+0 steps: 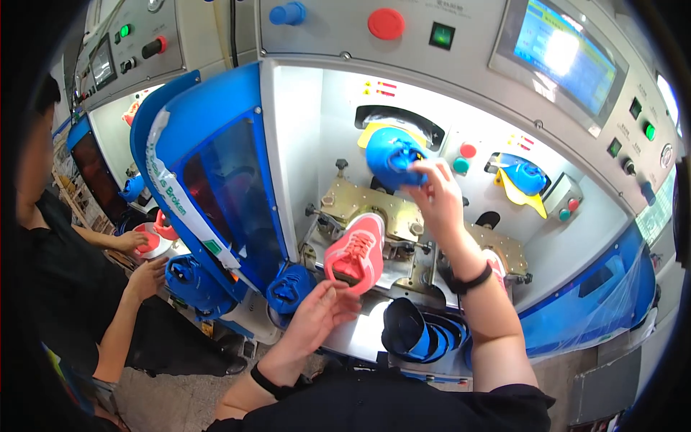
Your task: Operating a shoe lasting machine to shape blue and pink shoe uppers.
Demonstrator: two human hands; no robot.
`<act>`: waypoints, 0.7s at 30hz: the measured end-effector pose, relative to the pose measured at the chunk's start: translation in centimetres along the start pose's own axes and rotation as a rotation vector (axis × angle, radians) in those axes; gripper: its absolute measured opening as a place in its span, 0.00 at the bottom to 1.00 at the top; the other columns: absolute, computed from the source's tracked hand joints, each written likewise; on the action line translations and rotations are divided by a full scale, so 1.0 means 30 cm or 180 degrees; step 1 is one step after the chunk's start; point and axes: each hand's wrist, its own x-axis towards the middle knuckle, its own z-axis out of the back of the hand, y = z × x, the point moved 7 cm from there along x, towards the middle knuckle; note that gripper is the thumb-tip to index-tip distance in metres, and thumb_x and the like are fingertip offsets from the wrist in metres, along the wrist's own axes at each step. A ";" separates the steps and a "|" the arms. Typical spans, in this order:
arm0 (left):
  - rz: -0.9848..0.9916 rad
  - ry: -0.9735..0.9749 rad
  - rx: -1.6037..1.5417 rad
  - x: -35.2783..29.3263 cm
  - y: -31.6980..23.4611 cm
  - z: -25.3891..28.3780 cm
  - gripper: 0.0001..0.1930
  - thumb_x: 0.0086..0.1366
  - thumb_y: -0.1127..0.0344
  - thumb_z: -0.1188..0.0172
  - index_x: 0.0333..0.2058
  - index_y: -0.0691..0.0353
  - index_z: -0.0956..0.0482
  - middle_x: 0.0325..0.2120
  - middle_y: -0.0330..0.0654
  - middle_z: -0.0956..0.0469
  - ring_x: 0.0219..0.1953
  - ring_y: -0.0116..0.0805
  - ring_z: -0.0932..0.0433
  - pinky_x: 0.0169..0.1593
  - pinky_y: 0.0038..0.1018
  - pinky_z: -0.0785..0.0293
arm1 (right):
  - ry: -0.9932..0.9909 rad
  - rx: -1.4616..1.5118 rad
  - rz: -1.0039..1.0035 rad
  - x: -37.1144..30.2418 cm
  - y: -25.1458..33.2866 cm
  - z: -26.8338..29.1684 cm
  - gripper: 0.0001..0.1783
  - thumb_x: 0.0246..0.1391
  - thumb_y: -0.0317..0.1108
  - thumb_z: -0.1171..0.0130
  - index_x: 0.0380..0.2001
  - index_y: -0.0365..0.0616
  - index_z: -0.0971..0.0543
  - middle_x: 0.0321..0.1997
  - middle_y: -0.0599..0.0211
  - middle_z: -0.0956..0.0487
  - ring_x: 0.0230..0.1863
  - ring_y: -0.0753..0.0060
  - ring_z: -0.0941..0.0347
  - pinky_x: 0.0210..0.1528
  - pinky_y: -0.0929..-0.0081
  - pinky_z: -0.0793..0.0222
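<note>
In front of me is a coral-pink sneaker (358, 248) with laces, toe pointing away, tilted over a metal fixture. My left hand (324, 311) grips it at the heel end, fingers closed on its edge. Higher up, inside the lit machine bay, my right hand (435, 191) has its fingers closed on the edge of a blue shoe-shaped piece (391, 155). That piece lies against a yellow pad (371, 135) on the back wall and is slightly blurred. Behind my right forearm, part of another pink shoe (495, 265) shows; the rest is hidden.
A second blue piece (525, 178) sits on a yellow pad at right. Nested black-and-blue curved pieces (421, 335) lie on the front ledge. A blue shoe-shaped piece (290, 288) stands beside the blue door (230, 173). At left, a co-worker's hands (147, 270) handle a pink-and-white shoe.
</note>
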 end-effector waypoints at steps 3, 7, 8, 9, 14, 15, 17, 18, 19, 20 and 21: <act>0.0059 -0.0038 -0.0143 -0.034 0.005 0.055 0.16 0.74 0.57 0.54 0.52 0.62 0.33 0.45 0.47 0.23 0.48 0.40 0.22 0.51 0.39 0.24 | -0.0091 -0.0138 -0.0083 0.196 -0.140 -0.101 0.20 0.44 0.32 0.30 0.42 0.44 0.23 0.40 0.60 0.25 0.26 0.62 0.27 0.33 0.68 0.29; -0.0003 -0.0317 -0.0104 -0.076 -0.009 0.140 0.16 0.73 0.58 0.50 0.52 0.61 0.33 0.45 0.46 0.23 0.48 0.38 0.22 0.51 0.36 0.24 | -0.0366 -0.1111 -0.0393 0.248 -0.252 -0.139 0.25 0.47 0.42 0.31 0.47 0.43 0.24 0.36 0.57 0.22 0.30 0.54 0.25 0.37 0.62 0.28; 0.0083 -0.0302 -0.0009 -0.086 -0.008 0.155 0.16 0.73 0.57 0.50 0.52 0.61 0.33 0.45 0.46 0.24 0.48 0.38 0.22 0.51 0.35 0.24 | -0.0185 -0.1171 -0.0677 0.212 -0.276 -0.143 0.28 0.50 0.42 0.33 0.52 0.42 0.26 0.40 0.55 0.21 0.32 0.53 0.25 0.41 0.61 0.29; 0.0182 -0.0294 0.0078 -0.099 -0.008 0.172 0.17 0.72 0.57 0.49 0.52 0.61 0.33 0.45 0.45 0.24 0.48 0.37 0.22 0.50 0.34 0.24 | -0.0044 -0.0840 -0.1182 0.169 -0.313 -0.142 0.31 0.53 0.43 0.36 0.58 0.41 0.29 0.43 0.53 0.20 0.35 0.52 0.24 0.44 0.61 0.30; 0.0234 -0.0364 -0.0044 -0.135 -0.020 0.230 0.15 0.71 0.59 0.47 0.51 0.60 0.32 0.44 0.43 0.24 0.47 0.34 0.22 0.49 0.31 0.24 | -0.1181 -0.2180 -0.0384 -0.095 -0.234 -0.055 0.39 0.57 0.33 0.44 0.68 0.37 0.46 0.74 0.45 0.51 0.74 0.49 0.55 0.71 0.55 0.53; 0.0324 -0.0375 -0.0066 -0.132 -0.011 0.230 0.15 0.71 0.60 0.47 0.51 0.60 0.32 0.44 0.43 0.23 0.46 0.33 0.22 0.49 0.31 0.24 | -0.1056 -0.2227 -0.0427 -0.109 -0.262 -0.068 0.39 0.57 0.33 0.44 0.68 0.37 0.46 0.74 0.45 0.51 0.74 0.49 0.55 0.71 0.55 0.53; 0.0463 -0.0341 -0.0075 -0.122 0.008 0.219 0.14 0.71 0.60 0.47 0.50 0.60 0.32 0.43 0.42 0.23 0.45 0.32 0.22 0.49 0.30 0.24 | -0.0484 -0.2537 -0.1038 -0.145 -0.359 -0.082 0.42 0.56 0.32 0.44 0.70 0.38 0.51 0.76 0.49 0.56 0.76 0.51 0.59 0.70 0.49 0.51; 0.0517 -0.0322 0.0025 -0.113 0.021 0.209 0.14 0.71 0.60 0.47 0.50 0.60 0.31 0.43 0.42 0.23 0.45 0.31 0.21 0.48 0.30 0.24 | -0.0445 -0.2539 -0.0978 -0.151 -0.380 -0.082 0.44 0.55 0.32 0.45 0.71 0.38 0.54 0.77 0.51 0.58 0.77 0.54 0.60 0.69 0.44 0.50; 0.0593 -0.0223 0.0109 -0.096 0.038 0.190 0.13 0.71 0.61 0.47 0.50 0.60 0.31 0.42 0.42 0.22 0.44 0.31 0.21 0.48 0.30 0.24 | -0.0443 -0.2554 -0.0831 -0.153 -0.391 -0.083 0.44 0.54 0.32 0.46 0.70 0.37 0.52 0.76 0.50 0.56 0.76 0.54 0.58 0.68 0.42 0.50; 0.0661 -0.0194 0.0177 -0.085 0.053 0.179 0.13 0.71 0.61 0.46 0.50 0.60 0.31 0.42 0.42 0.22 0.43 0.31 0.21 0.48 0.30 0.24 | -0.0460 -0.2594 -0.0757 -0.152 -0.404 -0.079 0.42 0.52 0.32 0.49 0.70 0.36 0.50 0.76 0.48 0.54 0.76 0.54 0.55 0.66 0.42 0.49; 0.0734 -0.0160 0.0185 -0.072 0.068 0.168 0.13 0.71 0.62 0.47 0.50 0.60 0.30 0.42 0.42 0.22 0.44 0.32 0.21 0.47 0.30 0.24 | -0.0093 -0.2893 -0.1208 -0.157 -0.453 -0.079 0.40 0.52 0.30 0.52 0.69 0.37 0.47 0.75 0.48 0.51 0.75 0.54 0.53 0.64 0.44 0.46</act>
